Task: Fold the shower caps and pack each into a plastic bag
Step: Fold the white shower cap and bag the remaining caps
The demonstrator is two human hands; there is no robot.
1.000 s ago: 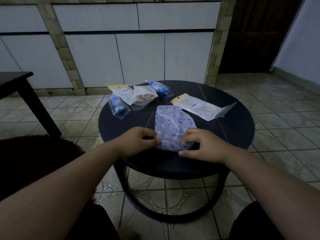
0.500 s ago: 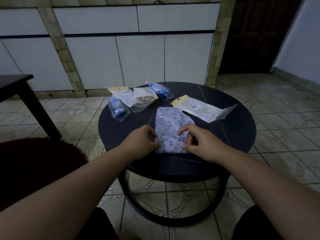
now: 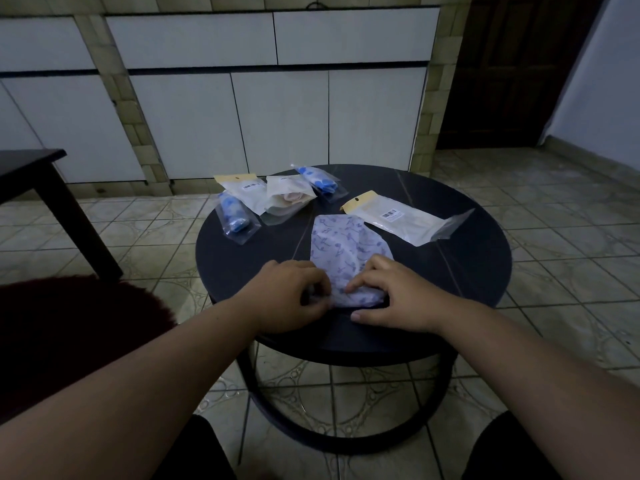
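Note:
A white shower cap [image 3: 346,247] with a blue print lies partly folded on the round dark table [image 3: 478,271]. My left hand [image 3: 287,296] grips its near left edge with curled fingers. My right hand [image 3: 391,296] pinches the near right part, the thumb lying flat on the table. An empty plastic bag [image 3: 405,220] with a yellow header lies just beyond the cap to the right. The near edge of the cap is bunched up between my hands.
Several packed bags [image 3: 277,199] lie at the table's far left, two with blue caps [image 3: 233,216] inside. A dark side table [image 3: 41,181] stands to the left, a dark red cushion [image 3: 69,330] near left. White cabinets line the wall behind.
Both hands have pulled the cap's near edge back toward me and rolled it over, so the near end is more bunched. The bags have not moved.

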